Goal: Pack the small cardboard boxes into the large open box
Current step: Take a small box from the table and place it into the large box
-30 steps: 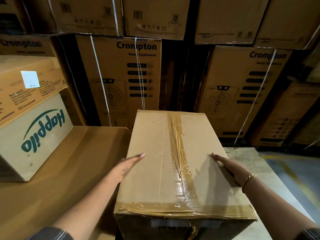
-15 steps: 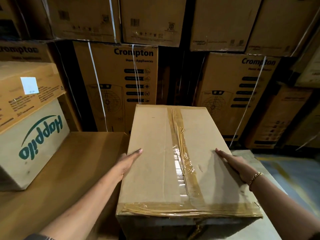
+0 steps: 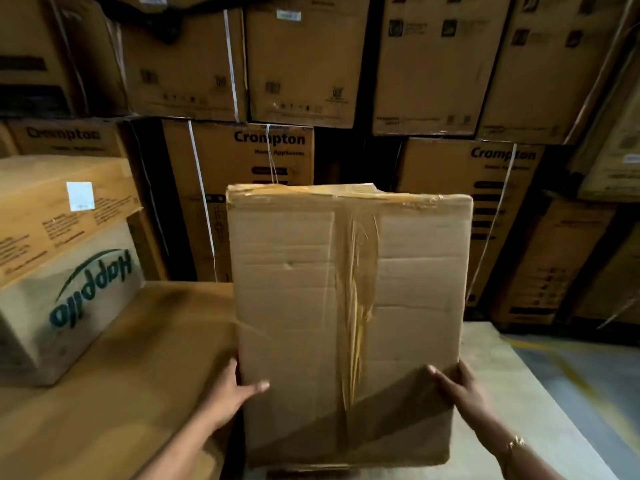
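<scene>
Near the front edge of the table (image 3: 512, 375), a taped cardboard box (image 3: 346, 306) stood tipped up on end. The left hand (image 3: 239, 393) and right hand (image 3: 457, 386) clasped its lower sides, fingers spread on its face. Held so low, it could topple backward; the tape seemed slippery.

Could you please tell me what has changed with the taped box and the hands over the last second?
The taped box has been tipped up on end, its taped face toward the camera. The left hand and right hand slid to its lower side edges. The Happilo box stayed put.
</scene>
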A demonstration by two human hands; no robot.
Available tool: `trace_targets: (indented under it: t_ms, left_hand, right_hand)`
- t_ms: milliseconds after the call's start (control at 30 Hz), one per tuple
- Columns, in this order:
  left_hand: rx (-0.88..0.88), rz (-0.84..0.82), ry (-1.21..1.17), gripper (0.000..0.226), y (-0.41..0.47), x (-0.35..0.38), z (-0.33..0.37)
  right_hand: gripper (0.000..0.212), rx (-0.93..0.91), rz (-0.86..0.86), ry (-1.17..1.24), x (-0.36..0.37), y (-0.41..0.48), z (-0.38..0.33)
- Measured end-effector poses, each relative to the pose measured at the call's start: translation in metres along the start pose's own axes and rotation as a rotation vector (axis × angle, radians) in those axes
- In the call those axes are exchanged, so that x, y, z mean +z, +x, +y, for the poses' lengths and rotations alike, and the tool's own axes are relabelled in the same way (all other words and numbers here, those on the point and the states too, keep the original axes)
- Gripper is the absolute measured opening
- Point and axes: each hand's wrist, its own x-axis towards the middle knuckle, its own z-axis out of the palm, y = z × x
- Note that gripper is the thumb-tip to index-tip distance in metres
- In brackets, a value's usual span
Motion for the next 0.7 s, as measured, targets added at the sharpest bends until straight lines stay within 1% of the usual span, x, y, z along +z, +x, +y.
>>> trace_targets:
  t_ms: [33, 67, 100, 167, 200, 233, 267, 333, 367, 433, 500, 533, 567, 600, 667, 700]
  left_hand:
    - [0.005, 0.018, -0.021, 0.073, -0.005, 0.006, -0.006]
    - [0.035, 0.034, 0.002, 0.058, -0.010, 0.012, -0.009]
    - [0.040, 0.044, 0.011, 0.054, -0.014, 0.017, -0.011]
    - [0.019, 0.025, 0.018, 0.060, -0.020, 0.023, -0.011]
    - [0.013, 0.021, 0.025, 0.064, -0.024, 0.024, -0.010]
    - [-0.004, 0.022, 0.011, 0.070, -0.027, 0.021, -0.011]
    - [-0.013, 0.015, -0.019, 0.081, -0.031, 0.018, -0.009]
    - [-0.053, -0.016, -0.161, 0.107, -0.046, 0.004, 0.005]
    - [-0.055, -0.027, -0.242, 0.109, -0.056, -0.004, 0.017]
    - [0.059, -0.041, -0.395, 0.098, -0.071, -0.023, 0.044]
    - [0.218, -0.055, -0.504, 0.094, -0.088, -0.042, 0.082]
    - [0.271, -0.023, -0.544, 0.093, -0.094, -0.052, 0.102]
    - [0.285, 0.005, -0.585, 0.093, -0.099, -0.061, 0.121]
    - [0.276, -0.009, -0.615, 0.093, -0.103, -0.070, 0.141]
    - [0.168, -0.035, -0.566, 0.091, -0.103, -0.085, 0.170]
    - [0.103, -0.031, -0.498, 0.086, -0.098, -0.092, 0.182]
  right_hand:
    - [0.061, 0.018, -0.016, -0.005, -0.004, -0.003, 0.011]
    - [0.067, 0.042, -0.027, -0.036, -0.008, -0.007, 0.018]
    - [0.070, 0.053, -0.040, -0.065, -0.013, -0.009, 0.025]
    - [0.072, 0.051, -0.066, -0.082, -0.020, -0.017, 0.026]
    - [0.067, 0.060, -0.086, -0.081, -0.022, -0.020, 0.026]
    - [0.063, 0.065, -0.121, -0.074, -0.025, -0.024, 0.023]
    - [0.065, 0.087, -0.166, -0.058, -0.028, -0.026, 0.018]
    - [0.085, 0.177, -0.239, 0.071, -0.040, -0.030, 0.002]
    - [0.093, 0.180, -0.285, 0.165, -0.050, -0.030, -0.010]
    - [0.095, 0.128, -0.372, 0.277, -0.075, -0.029, -0.041]
    - [0.096, 0.085, -0.393, 0.251, -0.102, -0.025, -0.081]
    - [0.097, 0.077, -0.388, 0.232, -0.113, -0.021, -0.101]
    - [0.095, 0.086, -0.379, 0.216, -0.121, -0.016, -0.121]
    - [0.091, 0.101, -0.376, 0.195, -0.124, -0.012, -0.142]
    - [0.084, 0.158, -0.376, 0.099, -0.120, -0.007, -0.181]
    - [0.082, 0.191, -0.354, 0.016, -0.116, -0.006, -0.196]
